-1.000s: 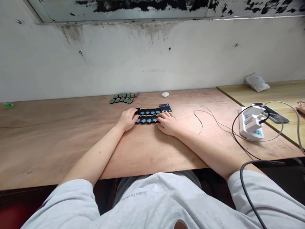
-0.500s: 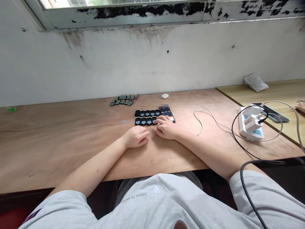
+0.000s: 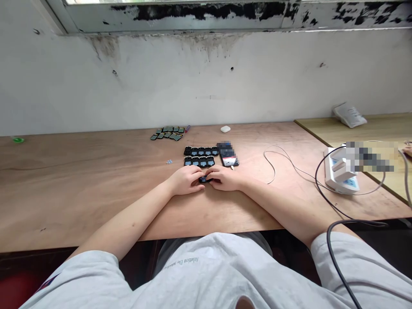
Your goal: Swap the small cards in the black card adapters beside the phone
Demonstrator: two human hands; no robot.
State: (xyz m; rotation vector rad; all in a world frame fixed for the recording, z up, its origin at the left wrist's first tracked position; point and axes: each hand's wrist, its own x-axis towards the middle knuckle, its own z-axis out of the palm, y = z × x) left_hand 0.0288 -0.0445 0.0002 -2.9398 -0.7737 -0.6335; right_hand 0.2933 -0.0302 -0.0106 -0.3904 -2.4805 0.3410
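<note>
My left hand point(image 3: 186, 180) and my right hand point(image 3: 225, 177) meet over the wooden table. Between their fingertips is a small black case with a bluish inset point(image 3: 205, 179), gripped from both sides close to the tabletop. Just beyond my hands stand two rows of similar black pieces, a front row point(image 3: 199, 162) and a back row point(image 3: 201, 151), most with pale blue insets. A phone point(image 3: 229, 155) lies right of the rows with a white plug at its near end. Several tiny pale blue bits point(image 3: 169, 162) rest to the left.
Several green-grey square boards point(image 3: 167, 134) and a purple stick-like item point(image 3: 188, 128) lie near the wall. A white earbud-like case point(image 3: 225, 129) sits beside them. On the right are a power strip point(image 3: 341, 171), cables and a plastic packet point(image 3: 349, 115). Another person's hand point(image 3: 408, 149) shows at the edge.
My right hand has drawn one black case from the right end of the front row toward me. My left hand has come up to it and now grips it too.
</note>
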